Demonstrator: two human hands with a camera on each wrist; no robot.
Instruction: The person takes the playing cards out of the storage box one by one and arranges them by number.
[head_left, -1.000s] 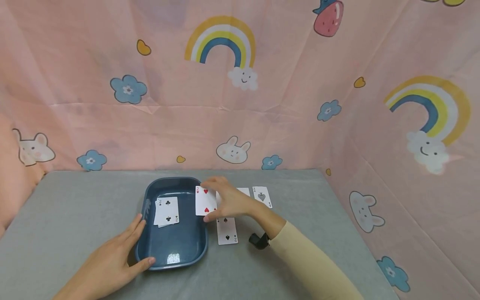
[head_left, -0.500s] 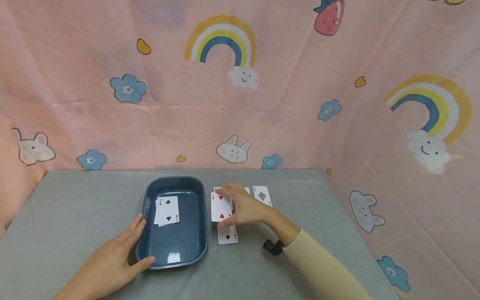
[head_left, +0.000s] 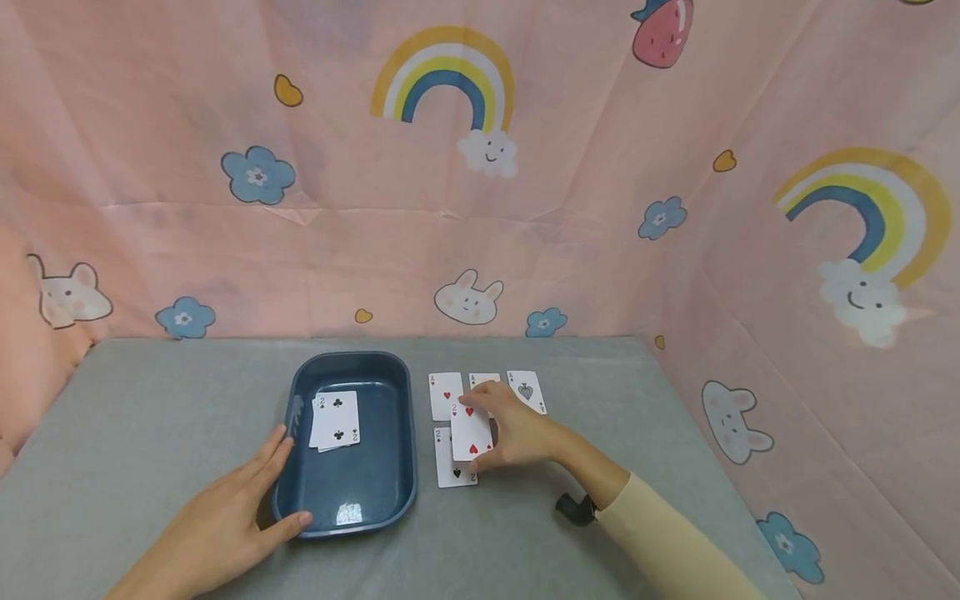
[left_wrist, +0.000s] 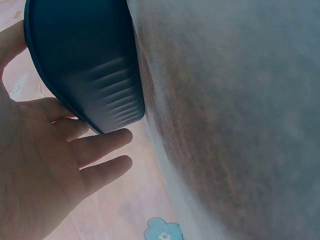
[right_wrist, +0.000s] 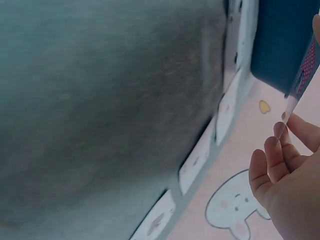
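Currently right hand (head_left: 517, 433) is pinching the two of hearts (head_left: 471, 432), fingers clamped on its right edge, holding it centre frame just over the two of spades (head_left: 452, 462) on the desk (head_left: 150, 408). Left hand (head_left: 225, 521) is lying at lower left, fingers straight and slightly apart, touching the blue tray (head_left: 397, 433) rim. Two of clubs (head_left: 335, 419) is sitting inside the tray.

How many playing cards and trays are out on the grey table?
Cards face up on the table: 4, with the ace of spades rightmost
Card held by the right hand: 1, the two of hearts
Card showing in the tray: 1, the two of clubs, others beneath uncountable
Blue tray: 1
Total: 7
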